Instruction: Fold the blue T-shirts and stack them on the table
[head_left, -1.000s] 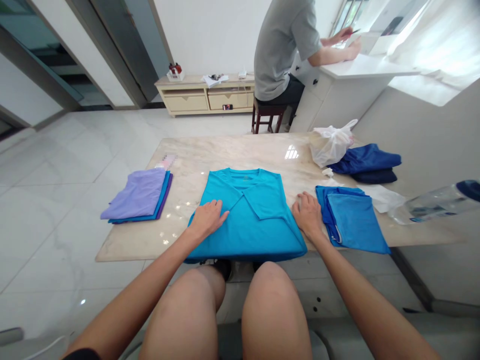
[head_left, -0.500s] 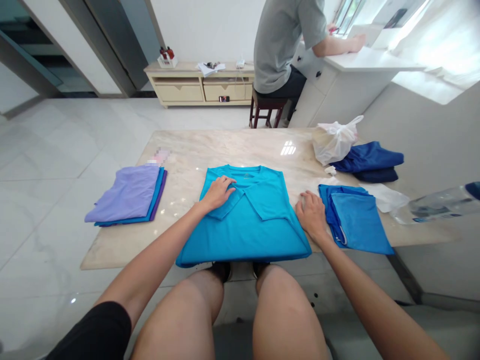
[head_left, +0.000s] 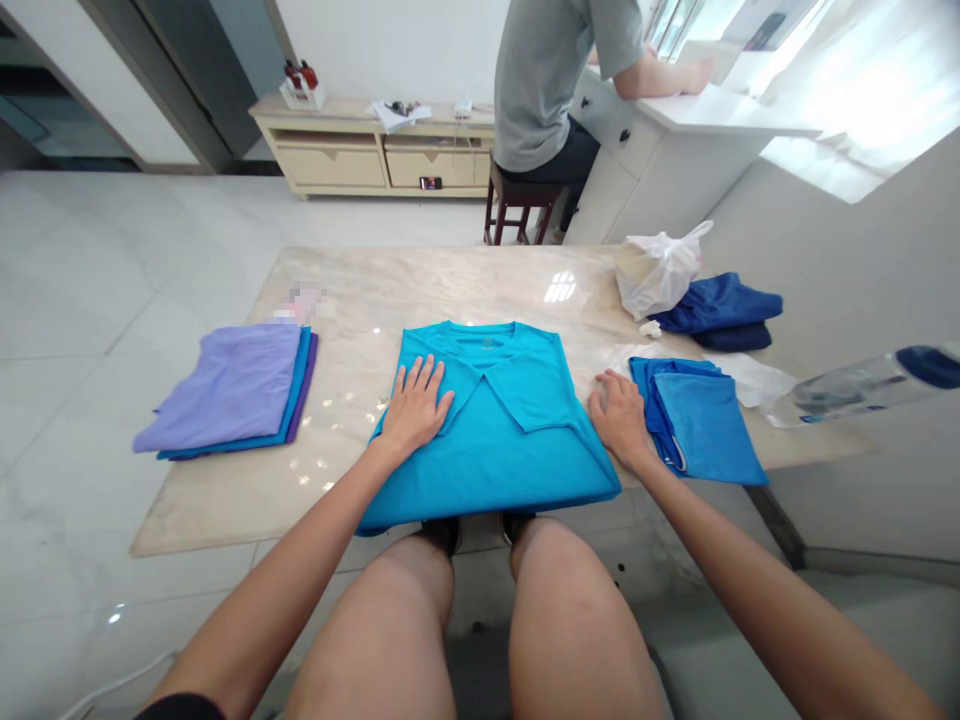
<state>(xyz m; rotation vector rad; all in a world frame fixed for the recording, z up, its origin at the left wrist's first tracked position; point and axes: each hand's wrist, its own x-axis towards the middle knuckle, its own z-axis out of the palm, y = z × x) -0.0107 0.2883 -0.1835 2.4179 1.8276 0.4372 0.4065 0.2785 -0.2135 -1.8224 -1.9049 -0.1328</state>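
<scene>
Touching blue shirt (head_left: pixel 495 465), left fingers (head_left: pixel 422 380) spread

The left hand (head_left: pixel 415 408) lies spread on a turquoise shirt (head_left: pixel 491 465) with folded-in sleeves atop a marbled tabletop (head_left: pixel 360 285), the right hand (head_left: pixel 619 415) resting between it and folded blue garments (head_left: pixel 709 420). Beyond, a person in grey (head_left: pixel 534 90) sits on a dark stool (head_left: pixel 525 192).

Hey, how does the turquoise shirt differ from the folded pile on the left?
The turquoise shirt is one garment; the folded pile layers lavender, blue and purple cloth. The shirt looks larger, the pile smaller. The shirt has the left hand resting on it, while no hand touches the pile. Both lie folded on the table.
</scene>
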